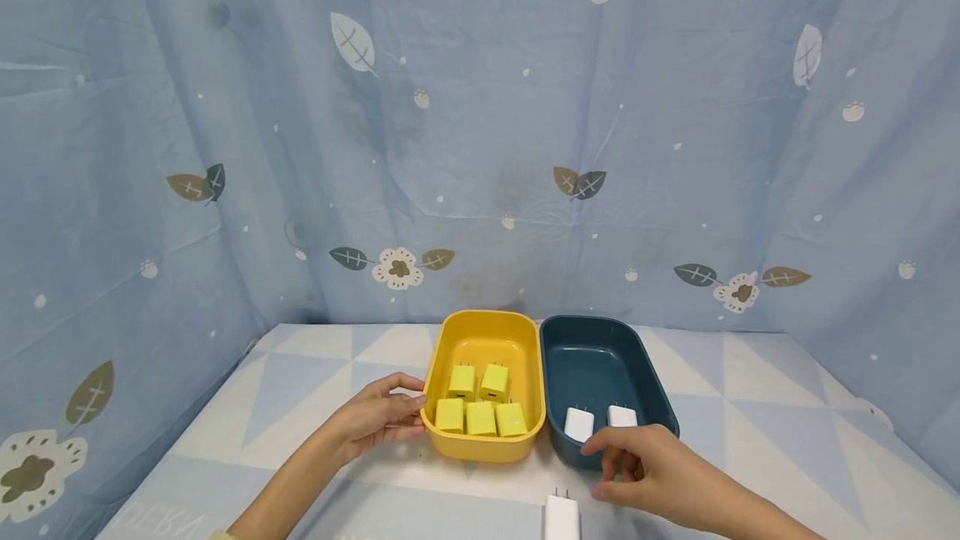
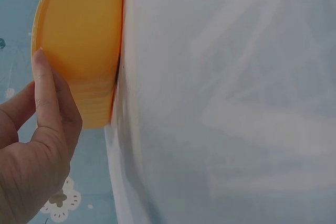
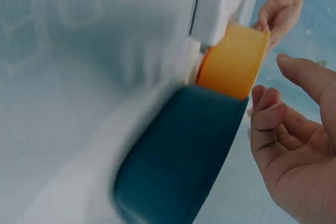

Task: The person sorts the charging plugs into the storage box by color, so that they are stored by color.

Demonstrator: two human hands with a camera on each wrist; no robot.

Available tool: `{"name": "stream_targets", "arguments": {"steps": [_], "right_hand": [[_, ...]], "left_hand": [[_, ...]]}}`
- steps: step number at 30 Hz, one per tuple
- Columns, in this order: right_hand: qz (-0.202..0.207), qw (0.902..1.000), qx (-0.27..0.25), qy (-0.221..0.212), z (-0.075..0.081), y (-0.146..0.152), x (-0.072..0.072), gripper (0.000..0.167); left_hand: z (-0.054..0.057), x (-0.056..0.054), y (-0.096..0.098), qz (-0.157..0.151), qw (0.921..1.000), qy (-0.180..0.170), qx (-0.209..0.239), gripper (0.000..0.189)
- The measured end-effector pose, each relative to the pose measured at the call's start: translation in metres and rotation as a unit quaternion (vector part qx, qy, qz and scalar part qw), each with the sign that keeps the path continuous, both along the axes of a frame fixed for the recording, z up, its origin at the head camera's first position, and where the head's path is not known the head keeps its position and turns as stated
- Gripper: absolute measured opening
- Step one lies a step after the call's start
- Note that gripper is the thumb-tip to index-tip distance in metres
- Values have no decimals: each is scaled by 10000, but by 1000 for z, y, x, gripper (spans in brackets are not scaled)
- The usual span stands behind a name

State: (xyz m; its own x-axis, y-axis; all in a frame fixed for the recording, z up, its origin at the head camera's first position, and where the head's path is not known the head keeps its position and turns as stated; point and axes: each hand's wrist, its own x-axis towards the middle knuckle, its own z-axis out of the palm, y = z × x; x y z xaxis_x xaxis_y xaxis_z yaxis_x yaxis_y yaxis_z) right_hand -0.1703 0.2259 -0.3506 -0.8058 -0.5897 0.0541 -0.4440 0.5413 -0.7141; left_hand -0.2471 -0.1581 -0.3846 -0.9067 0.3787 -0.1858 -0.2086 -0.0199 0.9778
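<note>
By the near rim of the blue bin: right hand, thumb and forefinger apart, nothing between them, forearm slanting in from the right. Left hand at the far side of the yellow bin, fingers fairly straight against its wall. Yellow plugs: five inside, looks finished. White plugs: two showing in blue. Left, I judge: one loose white plug on the table, perhaps more unseen.

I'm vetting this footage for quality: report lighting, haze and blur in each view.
Head view: fairly evenly lit, the rounded yellow plastic bin crisply outlined; left wrist view: hazy, the pale blue-and-white patterned cloth washed out; right wrist view: the rounded dark teal plastic bin blurred along its left edge, the bent fingers sharper.
</note>
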Motion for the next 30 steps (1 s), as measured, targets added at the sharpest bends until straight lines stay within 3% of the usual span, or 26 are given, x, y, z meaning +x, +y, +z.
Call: {"name": "stream_targets", "arguments": {"steps": [13,23,26,30], "right_hand": [[-67,9927,283,-1168,-20,-13,8,33],[-87,9899,531,-1312,-35,-23,8,41],[26,9891,490,-1389,-48,-20,2,44],[423,9912,503,-1147,-80,-8,-15,51]], "left_hand": [[0,0,-2,-73,10000,33,54,39],[0,0,-2,-82,9999,29,56,40],[0,0,-2,-101,9999,45,74,39],[0,1,-2,-119,9999,53,81,40]]}}
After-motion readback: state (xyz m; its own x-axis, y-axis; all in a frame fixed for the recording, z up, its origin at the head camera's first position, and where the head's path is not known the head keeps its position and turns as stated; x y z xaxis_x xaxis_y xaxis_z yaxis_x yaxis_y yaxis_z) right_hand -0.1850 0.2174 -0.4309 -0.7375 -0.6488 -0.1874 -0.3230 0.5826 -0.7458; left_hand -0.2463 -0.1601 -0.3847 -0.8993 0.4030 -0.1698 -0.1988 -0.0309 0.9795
